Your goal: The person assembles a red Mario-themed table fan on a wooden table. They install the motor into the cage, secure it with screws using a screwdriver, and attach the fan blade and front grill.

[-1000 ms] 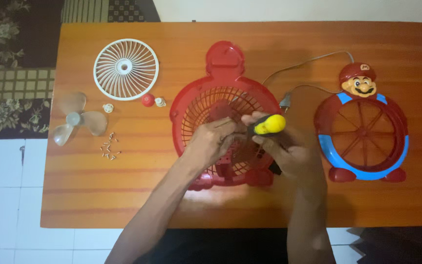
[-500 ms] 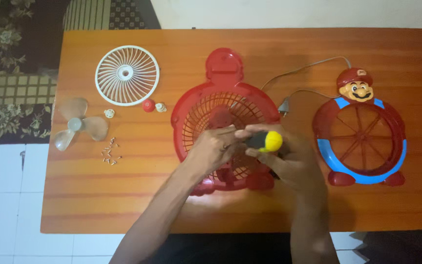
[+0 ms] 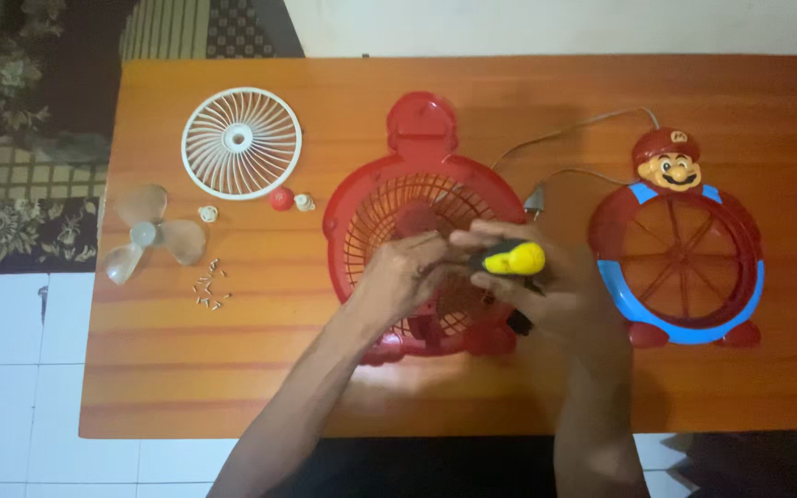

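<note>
With right hand (image 3: 546,290) fingers wrapped around the yellow-handled screwdriver (image 3: 513,260), keep it upright while left hand (image 3: 403,275) fingers pinch its tip over the red plastic grille housing (image 3: 362,217) at frame centre.

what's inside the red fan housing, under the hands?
Inside the red fan housing a red grille shows, with a darker block near the centre. The left hand and right hand, holding a yellow-handled screwdriver, cover the middle; the tool's tip and whatever it meets are hidden.
</note>
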